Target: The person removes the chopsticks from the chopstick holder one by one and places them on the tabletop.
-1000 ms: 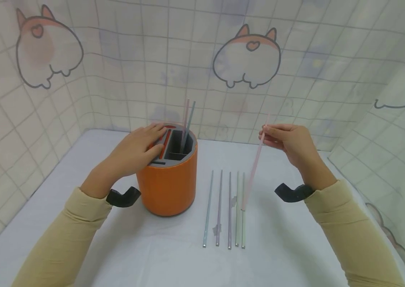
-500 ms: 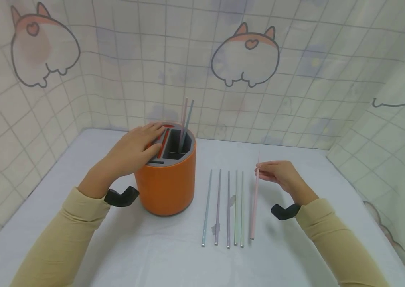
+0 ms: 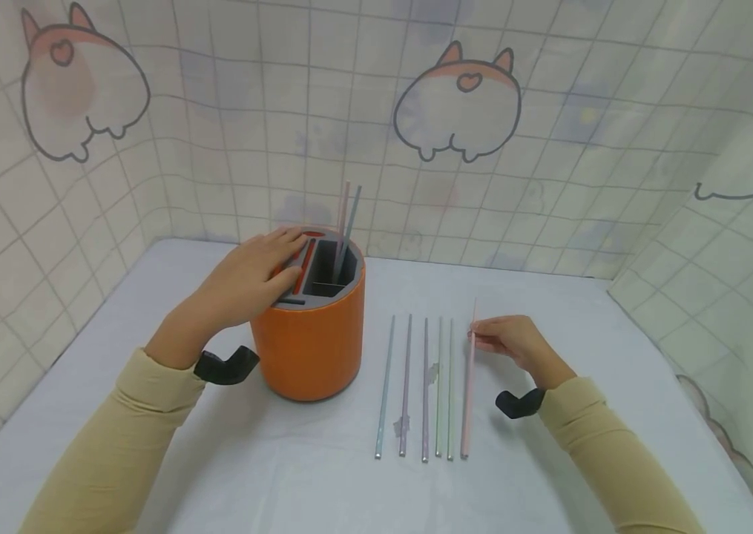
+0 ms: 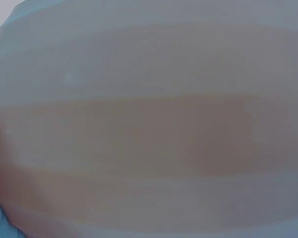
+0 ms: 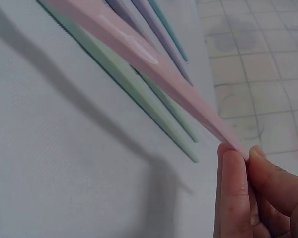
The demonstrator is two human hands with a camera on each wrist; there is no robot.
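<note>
My right hand [image 3: 506,341] pinches a pink chopstick [image 3: 468,400] close to its far, thin end, between thumb and fingertips. The stick slopes down toward me, its thick end low beside the row. In the right wrist view the pinching fingers [image 5: 234,183] show, with the pink stick passing over two green chopsticks [image 5: 154,116]. My left hand [image 3: 249,278] rests on the left part of the top of an orange round holder [image 3: 309,352]. A pink chopstick [image 3: 344,204] and a blue chopstick [image 3: 354,211] lean in its open compartment.
Left of the pinched stick lie a blue chopstick [image 3: 386,386], two purple chopsticks [image 3: 426,389] and two green ones, roughly parallel on the white-covered table [image 3: 323,475]. A gridded cloth [image 3: 323,111] with cartoon prints hangs behind and at both sides. The left wrist view is a blurred close surface.
My right hand has come down and nearer, lowering the pink chopstick from above the green ones to just right of them. My left hand stays on the holder.
</note>
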